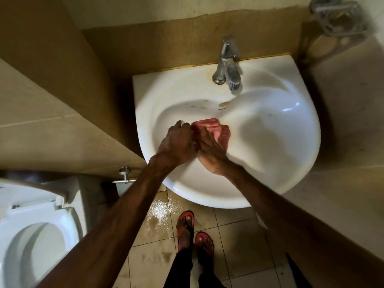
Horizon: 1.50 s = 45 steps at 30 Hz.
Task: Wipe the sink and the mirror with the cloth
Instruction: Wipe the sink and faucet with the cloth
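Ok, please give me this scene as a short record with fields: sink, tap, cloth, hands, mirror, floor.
sink: white, brown spots inside
tap: metal, at back rim
cloth: pink, bunched, over the sink
left hand: holds cloth's left end
right hand: holds cloth, blurred
mirror: not in view
floor: tiled, wet below sink

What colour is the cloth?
The cloth is pink with faint darker stripes; the head view shows it best.
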Tool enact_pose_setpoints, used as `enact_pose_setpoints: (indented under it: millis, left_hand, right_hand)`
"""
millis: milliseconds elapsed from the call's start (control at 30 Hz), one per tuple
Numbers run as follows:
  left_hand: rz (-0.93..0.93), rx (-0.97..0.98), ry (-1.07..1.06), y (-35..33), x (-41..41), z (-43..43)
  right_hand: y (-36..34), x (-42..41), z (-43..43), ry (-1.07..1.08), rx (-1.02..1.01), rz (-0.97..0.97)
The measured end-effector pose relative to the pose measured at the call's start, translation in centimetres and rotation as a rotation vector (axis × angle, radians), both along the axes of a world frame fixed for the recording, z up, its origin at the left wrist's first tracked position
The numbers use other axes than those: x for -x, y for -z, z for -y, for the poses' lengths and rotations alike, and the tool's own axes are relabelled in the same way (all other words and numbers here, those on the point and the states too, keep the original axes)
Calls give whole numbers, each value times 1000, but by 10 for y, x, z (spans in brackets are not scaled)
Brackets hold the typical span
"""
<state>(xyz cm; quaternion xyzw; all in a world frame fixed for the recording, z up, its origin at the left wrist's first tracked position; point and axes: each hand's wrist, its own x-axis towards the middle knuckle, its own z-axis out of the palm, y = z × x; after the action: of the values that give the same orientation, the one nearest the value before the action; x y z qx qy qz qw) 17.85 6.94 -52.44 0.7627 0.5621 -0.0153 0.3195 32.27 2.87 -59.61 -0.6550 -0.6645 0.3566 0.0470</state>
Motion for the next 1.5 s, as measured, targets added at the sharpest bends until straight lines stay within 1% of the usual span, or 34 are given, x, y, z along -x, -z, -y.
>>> enact_pose_setpoints:
  millis: [33,100,133,200,300,400,500,533,600,667,767,800,833,867,933,967,1033,1100,1133,1167,1233,1267,1300,1333,1400,1500]
  left_hand:
    - [-4,-17,-10,-1,0,-2]
    - [1,-44,-28,-1,0,-6]
    - [3,-52,-32,-1,0,-6]
    - [13,-50,-14,2,1,-5]
    - [-22,-47,49,7,1,-2]
    - [-46,3,58,7,-3,0]
    - [-86,28,80,8,-4,-2]
    - [-88,30,72,7,-3,-3]
    - [-81,32,61,5,-1,-6]
    - [-53,3,42,0,-1,-10]
    - [-25,-100,-39,-4,-4,-14]
    - [-47,-141,-57,-5,-5,-14]
    - [-71,-178,-71,-5,-5,-14]
    - [-79,-205,-85,-4,-4,-13]
    - [-84,-233,-83,-2,-4,-9]
    - [-109,-228,-59,-1,-4,-7]
    - [-167,-201,1,2,-4,-4]
    - [-179,-187,28,4,-5,-3]
    - [-175,-189,30,4,-4,-3]
    - [-167,-189,24,3,-4,-4]
    - [-144,-179,6,-1,-3,-5]
    - [-129,-174,-3,-3,-2,-5]
    - [-111,-170,-10,-4,-1,-5]
    - [-93,-167,-17,-5,0,-6]
    - [-61,-178,-36,-5,2,-10]
    - [-9,-196,-86,-2,5,-16]
  right_hand:
    - [-5,10,3,-62,-83,-78]
    - [-4,20,9,-198,-211,-155]
    - [-4,16,9,-249,-250,-130]
    - [-4,-5,7,-318,-308,-16]
    - [-2,-57,3,-313,-399,99]
    - [-6,-118,0,-244,-332,346]
    - [-6,-133,1,-113,-246,465]
    - [-7,-122,2,-56,-237,452]
    - [-10,-83,1,52,-259,292]
    - [-9,-34,-1,96,-237,112]
    - [-2,27,-4,126,-147,-89]
    - [-3,35,-3,120,-134,-167]
    - [-5,35,0,62,-128,-215]
    - [-6,27,2,-28,-142,-244]
    - [-5,-13,0,-193,-228,-238]
    - [-6,-39,-4,-229,-262,-208]
    - [-11,-97,-9,-231,-266,-104]
    - [-16,-152,-9,-241,-282,93]
    - [-20,-168,-7,-212,-238,189]
    - [-24,-171,-3,-163,-212,261]
    - [-24,-144,1,-58,-309,340]
    - [-22,-118,2,5,-331,331]
    - [-20,-88,1,55,-325,273]
    - [-16,-57,0,85,-265,165]
    - [-12,-5,-1,82,-104,-1]
    - [-18,32,11,37,-4,-300]
